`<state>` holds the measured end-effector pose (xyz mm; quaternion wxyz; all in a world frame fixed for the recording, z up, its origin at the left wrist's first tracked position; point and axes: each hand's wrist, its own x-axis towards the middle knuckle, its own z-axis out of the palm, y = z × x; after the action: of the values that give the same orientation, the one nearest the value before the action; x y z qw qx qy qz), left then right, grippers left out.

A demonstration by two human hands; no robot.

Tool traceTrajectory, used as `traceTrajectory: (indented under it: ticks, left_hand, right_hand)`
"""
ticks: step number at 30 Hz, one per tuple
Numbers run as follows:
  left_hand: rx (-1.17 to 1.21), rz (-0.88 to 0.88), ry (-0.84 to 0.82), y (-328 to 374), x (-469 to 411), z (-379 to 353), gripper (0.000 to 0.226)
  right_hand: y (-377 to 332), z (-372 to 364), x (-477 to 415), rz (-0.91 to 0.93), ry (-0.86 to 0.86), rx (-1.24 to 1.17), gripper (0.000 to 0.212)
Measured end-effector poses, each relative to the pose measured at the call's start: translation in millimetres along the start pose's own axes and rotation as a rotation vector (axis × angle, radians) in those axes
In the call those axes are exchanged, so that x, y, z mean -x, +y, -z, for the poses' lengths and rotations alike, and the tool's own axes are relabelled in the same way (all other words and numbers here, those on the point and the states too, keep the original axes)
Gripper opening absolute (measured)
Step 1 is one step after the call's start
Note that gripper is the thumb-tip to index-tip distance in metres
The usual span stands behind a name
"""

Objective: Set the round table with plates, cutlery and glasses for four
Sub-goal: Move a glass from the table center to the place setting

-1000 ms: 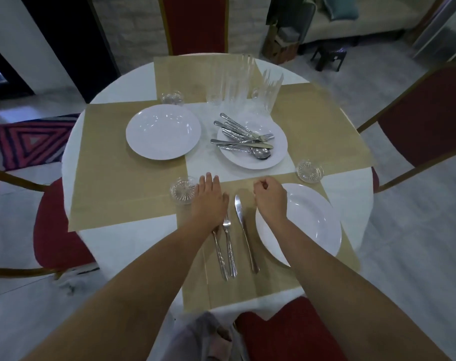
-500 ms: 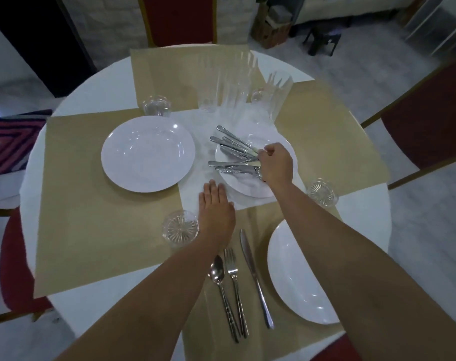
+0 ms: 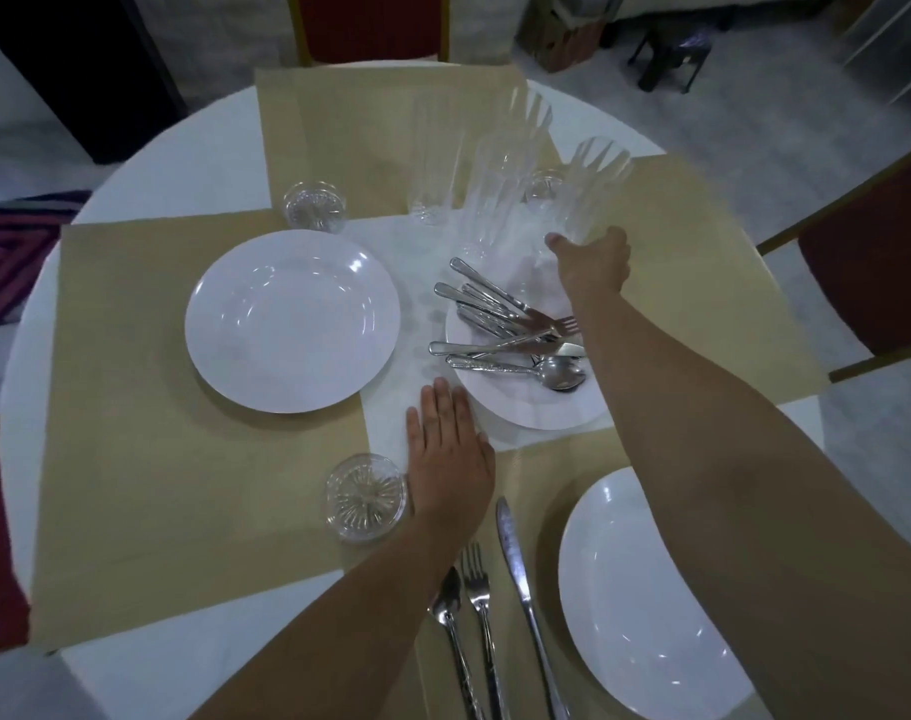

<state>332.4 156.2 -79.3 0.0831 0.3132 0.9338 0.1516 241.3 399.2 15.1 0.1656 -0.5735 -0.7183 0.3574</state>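
Tall glass (image 3: 593, 194) now gripped at its base by right hand (image 3: 591, 265), which has left the cutlery pile (image 3: 510, 330); left hand (image 3: 450, 459) flat, fingers together; glasses next.

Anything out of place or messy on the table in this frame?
Nothing is spilled or broken. The spare cutlery lies in a loose, crossed heap on the middle plate, and the tall glasses are bunched together at the centre, one gripped by the right hand.
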Motion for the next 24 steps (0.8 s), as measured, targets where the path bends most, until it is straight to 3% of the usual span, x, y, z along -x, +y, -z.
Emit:
traceTrajectory:
  ticks: [5, 12, 17, 24]
  left_hand:
    - [-0.01, -0.005, 0.007, -0.2, -2.1, -1.3, 0.06]
    - [-0.025, -0.01, 0.016, -0.4, -1.5, -2.8, 0.06]
    - [-0.043, -0.009, -0.045, -0.6, -1.1, 1.4, 0.064]
    - [-0.073, 0.005, -0.102, 2.1, 0.7, 6.8, 0.07]
  right_hand:
    - [-10.5, -3.1, -26.7, 0.026, -0.013, -0.043, 0.089]
    - [-9.3, -5.9, -36.0, 0.05, -0.055, -0.252, 0.064]
    - [-9.5, 4.2, -1.2, 0.115, 0.097, -0.507, 0.063]
    - [10.1, 47.9, 62.5, 0.22, 0.158, -0.65, 0.051]
